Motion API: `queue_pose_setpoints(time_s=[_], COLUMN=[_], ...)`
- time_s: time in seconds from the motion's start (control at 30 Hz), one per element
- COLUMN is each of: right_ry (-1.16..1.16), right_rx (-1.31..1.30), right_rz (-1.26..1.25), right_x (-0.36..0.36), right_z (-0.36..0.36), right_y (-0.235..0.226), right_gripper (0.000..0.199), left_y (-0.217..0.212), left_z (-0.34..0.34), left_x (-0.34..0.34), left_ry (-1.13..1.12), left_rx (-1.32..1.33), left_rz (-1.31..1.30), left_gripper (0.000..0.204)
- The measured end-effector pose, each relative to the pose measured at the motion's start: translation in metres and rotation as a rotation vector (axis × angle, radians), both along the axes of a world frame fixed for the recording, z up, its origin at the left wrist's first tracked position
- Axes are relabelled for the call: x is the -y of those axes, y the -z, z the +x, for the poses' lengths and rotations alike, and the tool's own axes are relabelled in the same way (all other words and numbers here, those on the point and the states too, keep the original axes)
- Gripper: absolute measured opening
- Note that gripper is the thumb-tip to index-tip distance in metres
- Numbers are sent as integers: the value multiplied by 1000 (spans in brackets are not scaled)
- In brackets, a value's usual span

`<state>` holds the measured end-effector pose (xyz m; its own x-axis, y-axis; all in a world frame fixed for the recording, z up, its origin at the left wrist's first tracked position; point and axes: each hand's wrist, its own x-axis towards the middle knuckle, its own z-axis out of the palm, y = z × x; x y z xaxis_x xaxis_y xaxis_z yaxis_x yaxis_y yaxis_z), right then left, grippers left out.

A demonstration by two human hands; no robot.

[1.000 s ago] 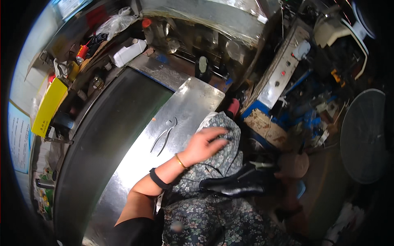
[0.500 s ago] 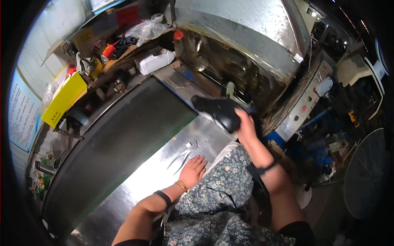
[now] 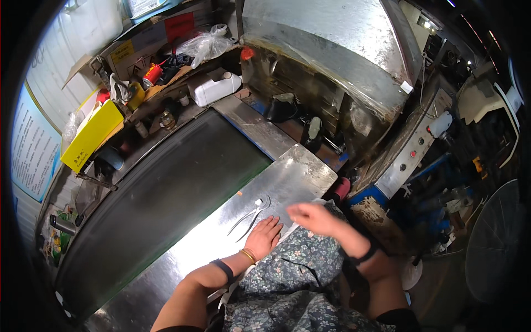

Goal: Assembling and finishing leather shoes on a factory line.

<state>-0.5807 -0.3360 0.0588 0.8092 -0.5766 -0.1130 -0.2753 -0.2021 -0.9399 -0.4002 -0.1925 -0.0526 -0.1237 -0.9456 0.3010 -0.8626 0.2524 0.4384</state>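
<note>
My left hand (image 3: 264, 238) lies flat on the shiny metal tabletop (image 3: 296, 174), fingers stretched out and holding nothing. Just beyond its fingertips is a pair of metal pliers (image 3: 250, 219) with long curved handles, a small white piece (image 3: 259, 202) by its head. My right hand (image 3: 315, 217) hovers over the near edge of the table, in front of the flowered apron (image 3: 301, 260). Its fingers are curled in, slightly blurred, and nothing shows in them. Past the table's far end, a black saddle-shaped piece (image 3: 280, 109) rests in the dark recess below the metal hood (image 3: 332, 33).
A dark conveyor belt (image 3: 177, 182) runs along the table's left side. Behind it stand a white plastic jug (image 3: 214, 87), a yellow box (image 3: 94, 135) and a red can (image 3: 152, 75). At right is a control panel (image 3: 412, 155) with buttons. A pink-red object (image 3: 343, 188) sits beside the table corner.
My right hand has let go of the black saddle-shaped piece, which now lies farther off in the recess. The hand has come back toward my body. My left hand stays on the table.
</note>
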Motion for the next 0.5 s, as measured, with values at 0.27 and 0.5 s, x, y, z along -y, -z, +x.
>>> queue_pose_setpoints(time_s=[0.27,0.5], right_ry=[209,-193], right_rx=[271,85], right_rz=[-442,-452], right_x=[-116,-147], right_z=[-62,-100], right_y=[5,60], right_gripper=[16,33], left_y=[25,-123], left_z=[3,-84], left_x=[6,-52], left_ry=[-21,697], left_rx=[-174,-273], left_rz=[51,85], left_gripper=[40,49])
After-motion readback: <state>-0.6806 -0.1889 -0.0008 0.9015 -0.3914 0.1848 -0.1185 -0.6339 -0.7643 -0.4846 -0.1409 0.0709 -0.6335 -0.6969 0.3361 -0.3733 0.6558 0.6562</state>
